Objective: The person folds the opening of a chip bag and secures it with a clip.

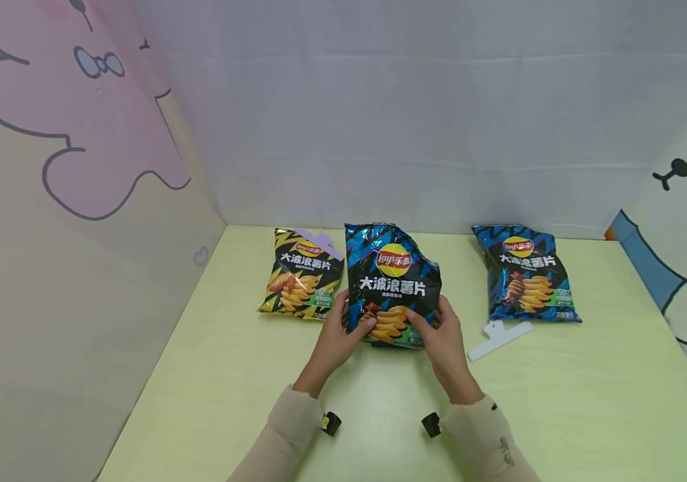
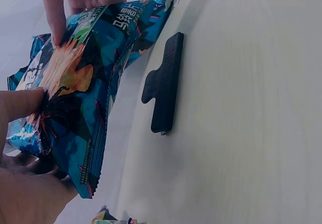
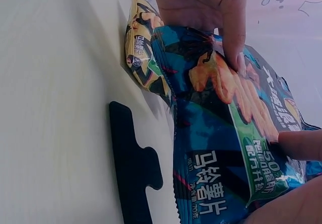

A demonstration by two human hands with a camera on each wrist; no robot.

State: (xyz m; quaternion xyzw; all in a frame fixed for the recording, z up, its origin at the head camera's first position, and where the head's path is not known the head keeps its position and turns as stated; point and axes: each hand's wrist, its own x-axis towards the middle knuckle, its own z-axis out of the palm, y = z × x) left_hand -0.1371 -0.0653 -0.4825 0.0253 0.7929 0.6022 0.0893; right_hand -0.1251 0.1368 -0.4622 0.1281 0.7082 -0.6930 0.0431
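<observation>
A blue bag of chips (image 1: 388,274) is at the centre of the frame, held up above a pale table (image 1: 223,402). The left hand (image 1: 336,336) grips its lower left edge, the right hand (image 1: 447,340) its lower right, thumbs across the front. A black clip (image 2: 168,83) lies beneath. A yellow bag (image 1: 295,278) with a purple clip (image 1: 321,242) stands left; right are a second blue bag (image 1: 527,281) and a white clip (image 1: 497,340). The step seems to be steadying the held bag; fetching the black clip would call for one hand to keep hold.
</observation>
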